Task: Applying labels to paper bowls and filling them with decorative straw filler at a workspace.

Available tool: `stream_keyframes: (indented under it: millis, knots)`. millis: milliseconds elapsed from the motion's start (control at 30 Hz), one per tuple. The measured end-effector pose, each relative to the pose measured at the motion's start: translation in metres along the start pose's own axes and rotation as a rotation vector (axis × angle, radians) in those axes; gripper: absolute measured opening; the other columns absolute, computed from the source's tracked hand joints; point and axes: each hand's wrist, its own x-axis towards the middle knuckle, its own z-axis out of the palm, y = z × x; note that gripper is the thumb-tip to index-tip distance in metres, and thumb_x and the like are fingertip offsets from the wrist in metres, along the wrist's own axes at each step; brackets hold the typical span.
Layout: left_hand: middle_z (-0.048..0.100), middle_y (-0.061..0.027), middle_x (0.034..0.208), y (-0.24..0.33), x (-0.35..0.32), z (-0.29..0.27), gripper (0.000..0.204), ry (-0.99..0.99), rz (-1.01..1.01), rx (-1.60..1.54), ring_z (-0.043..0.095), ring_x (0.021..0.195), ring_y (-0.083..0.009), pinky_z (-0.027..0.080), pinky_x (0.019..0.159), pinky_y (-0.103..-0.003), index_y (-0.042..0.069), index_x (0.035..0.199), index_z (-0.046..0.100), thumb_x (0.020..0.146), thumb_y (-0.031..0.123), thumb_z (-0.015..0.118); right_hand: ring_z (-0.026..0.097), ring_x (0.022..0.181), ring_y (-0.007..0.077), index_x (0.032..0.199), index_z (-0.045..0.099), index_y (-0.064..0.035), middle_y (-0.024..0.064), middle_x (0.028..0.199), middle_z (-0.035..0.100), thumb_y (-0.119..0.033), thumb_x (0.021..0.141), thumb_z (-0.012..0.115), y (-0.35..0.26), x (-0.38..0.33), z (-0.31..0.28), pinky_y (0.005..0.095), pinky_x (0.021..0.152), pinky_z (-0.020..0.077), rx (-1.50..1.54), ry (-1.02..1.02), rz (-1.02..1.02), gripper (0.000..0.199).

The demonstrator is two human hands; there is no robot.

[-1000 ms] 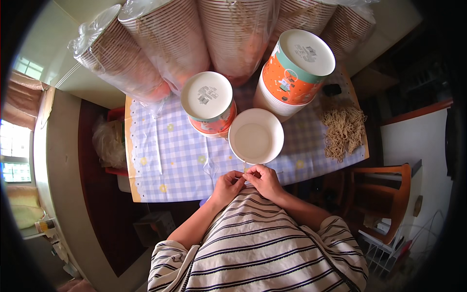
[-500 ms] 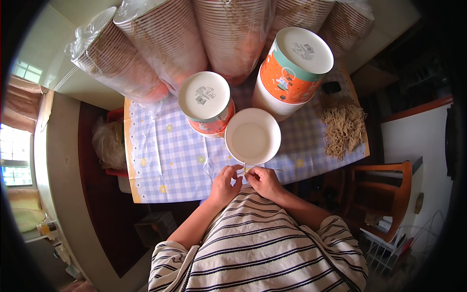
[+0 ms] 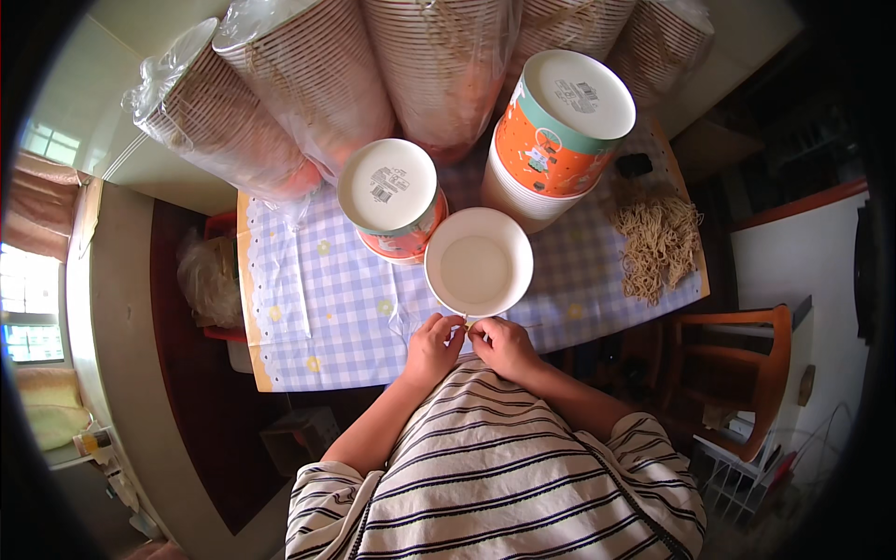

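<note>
At the table's near edge both hands meet fingertip to fingertip, pinching a thin tan cord [image 3: 468,324], mostly hidden by the fingers. My left hand [image 3: 434,350] is closed with thumb and forefinger together. Close beside it, my right hand [image 3: 504,345] is closed in the same way. Just beyond the fingertips an empty white paper tub [image 3: 479,262] stands mouth up. Behind it to the left is a short upside-down stack of orange and green paper tubs [image 3: 389,187]. A taller upside-down stack [image 3: 551,149] rises to the right.
Tall plastic-wrapped stacks of tubs [image 3: 439,75] line the far side. A tangled heap of tan cords [image 3: 658,247] lies on the right of the blue checked tablecloth [image 3: 336,345], near a small black object [image 3: 635,165]. A wooden chair [image 3: 728,373] stands to the right.
My hands have drawn closer together, and less of the cord shows between them. The tubs sit slightly further left in view; nothing else has clearly moved.
</note>
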Motion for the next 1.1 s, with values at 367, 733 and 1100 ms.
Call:
stream_keyframes:
  millis: [367,733,1100]
  knots:
    - [0.05,-0.0029,0.065,0.003,0.002,0.004,0.01,0.005,-0.194,-0.191,0.044,0.052,-0.0086,0.039,0.05,-0.024,0.002,0.085,0.066,0.077,0.004,0.07,0.061,0.062,0.0296,0.082,0.059,-0.0068,0.0097,0.072,0.062,-0.006,0.076,0.065,0.005,0.004,0.0,0.039,0.057,0.0487,-0.303,0.176,-0.273,0.009]
    - [0.057,0.004,0.07,0.002,0.002,-0.002,0.007,-0.159,-0.676,-0.831,0.047,0.053,-0.005,0.039,0.049,-0.02,0.002,0.087,0.063,0.086,0.009,0.065,0.063,0.066,0.0295,0.087,0.061,-0.0062,0.0111,0.075,0.063,-0.004,0.077,0.066,0.009,0.004,0.001,0.0371,0.058,0.0494,-0.203,0.186,-0.24,0.011]
    - [0.061,0.0033,0.072,0.007,0.001,-0.006,0.014,-0.18,-0.875,-1.126,0.046,0.054,-0.0036,0.038,0.051,-0.018,0.006,0.086,0.064,0.088,0.02,0.065,0.062,0.071,0.0102,0.099,0.065,0.0008,0.0044,0.085,0.066,-0.009,0.092,0.057,0.027,0.005,0.011,0.0251,0.063,0.0504,0.615,-0.086,0.267,0.015]
